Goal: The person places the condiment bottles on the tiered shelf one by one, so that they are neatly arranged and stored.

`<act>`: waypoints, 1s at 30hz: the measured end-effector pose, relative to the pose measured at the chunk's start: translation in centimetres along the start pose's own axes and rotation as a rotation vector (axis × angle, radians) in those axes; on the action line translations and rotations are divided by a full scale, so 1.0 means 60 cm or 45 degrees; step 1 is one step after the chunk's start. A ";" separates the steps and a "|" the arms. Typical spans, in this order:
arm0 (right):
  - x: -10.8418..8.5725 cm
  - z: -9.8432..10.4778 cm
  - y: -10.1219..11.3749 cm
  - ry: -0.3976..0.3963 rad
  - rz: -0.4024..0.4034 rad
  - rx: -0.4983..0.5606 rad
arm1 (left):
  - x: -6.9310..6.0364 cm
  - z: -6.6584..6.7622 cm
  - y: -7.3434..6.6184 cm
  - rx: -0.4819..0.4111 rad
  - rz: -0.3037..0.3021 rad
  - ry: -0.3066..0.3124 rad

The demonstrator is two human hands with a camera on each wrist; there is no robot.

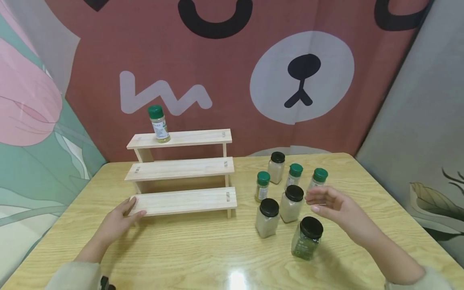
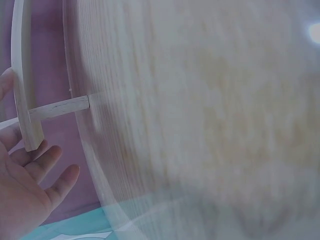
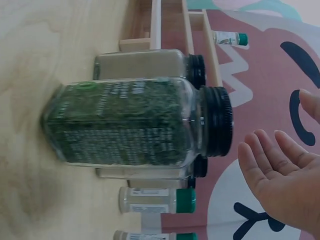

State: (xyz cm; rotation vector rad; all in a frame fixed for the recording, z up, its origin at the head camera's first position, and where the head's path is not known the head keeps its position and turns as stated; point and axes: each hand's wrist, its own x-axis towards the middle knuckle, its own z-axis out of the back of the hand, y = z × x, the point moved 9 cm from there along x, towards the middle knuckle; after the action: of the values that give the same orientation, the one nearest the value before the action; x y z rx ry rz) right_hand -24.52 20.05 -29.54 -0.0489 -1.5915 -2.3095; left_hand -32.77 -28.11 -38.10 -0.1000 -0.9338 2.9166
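Note:
A three-tier wooden shelf point(image 1: 185, 201) stands at the left of the table. My left hand point(image 1: 114, 225) holds the left end of its lowest board, with the thumb at the front edge; the left wrist view shows the board's end between thumb and fingers. On the top tier a green-capped spice bottle point(image 1: 159, 125) stands upright. My right hand point(image 1: 337, 207), fingers loosely bent and holding nothing, hovers beside a black-capped jar of pale powder point(image 1: 291, 207). Below it is a black-capped jar of green dried herbs point(image 3: 120, 122). Another pale-powder jar point(image 1: 267, 223) stands to the left.
Behind these are a green-capped bottle point(image 1: 262, 190), two more green-capped bottles toward the right, and a black-capped jar point(image 1: 276, 169) at the back. The wooden table point(image 1: 188, 253) ends against a printed bear curtain point(image 1: 217, 80). A grey curtain hangs at the right.

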 end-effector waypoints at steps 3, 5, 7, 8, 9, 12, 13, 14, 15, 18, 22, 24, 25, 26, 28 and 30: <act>-0.005 -0.005 -0.009 0.014 -0.019 -0.019 | -0.001 0.001 0.000 -0.002 0.004 0.001; -0.009 -0.009 -0.017 0.032 -0.050 -0.024 | -0.001 0.001 0.000 -0.005 0.003 0.000; -0.013 -0.014 -0.026 0.063 -0.088 -0.024 | -0.001 0.001 0.001 -0.007 0.005 0.002; -0.016 -0.016 -0.030 0.080 -0.104 -0.026 | -0.001 0.000 0.002 -0.008 0.008 0.003; -0.019 -0.018 -0.034 0.095 -0.119 -0.033 | -0.001 0.000 0.002 -0.008 0.010 0.004; -0.027 -0.021 -0.044 0.110 -0.113 -0.097 | -0.001 -0.001 0.003 -0.009 0.015 0.005; -0.029 -0.021 -0.047 0.107 -0.105 -0.122 | -0.001 -0.001 0.003 -0.009 0.014 0.005; -0.031 -0.021 -0.050 0.105 -0.105 -0.142 | -0.001 -0.001 0.003 -0.011 0.013 0.005; -0.033 -0.020 -0.053 0.103 -0.106 -0.151 | -0.001 -0.001 0.002 -0.015 0.012 0.005; -0.038 -0.020 -0.060 0.110 -0.105 -0.153 | -0.002 0.000 -0.001 -0.022 0.004 0.005; -0.043 -0.025 -0.069 0.144 -0.080 -0.125 | -0.003 0.002 -0.003 -0.025 -0.002 0.002; -0.045 -0.027 -0.072 0.159 -0.059 -0.098 | -0.003 0.002 -0.004 -0.023 -0.006 -0.001; -0.046 -0.028 -0.073 0.161 -0.042 -0.087 | -0.003 0.003 -0.004 -0.021 -0.009 -0.004; -0.046 -0.029 -0.073 0.163 -0.026 -0.075 | -0.003 0.003 -0.005 -0.019 -0.013 -0.009; -0.047 -0.030 -0.074 0.167 0.007 -0.061 | -0.002 0.003 -0.005 -0.015 -0.019 -0.016; -0.048 -0.031 -0.074 0.164 0.042 -0.061 | -0.002 0.004 -0.005 -0.011 -0.023 -0.020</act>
State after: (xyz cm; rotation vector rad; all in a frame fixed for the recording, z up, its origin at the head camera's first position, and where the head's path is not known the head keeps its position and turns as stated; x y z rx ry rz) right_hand -22.82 20.48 -34.85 0.0606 -1.4616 -2.2763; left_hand -32.64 -27.99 -37.74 -0.0685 -0.9452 2.9015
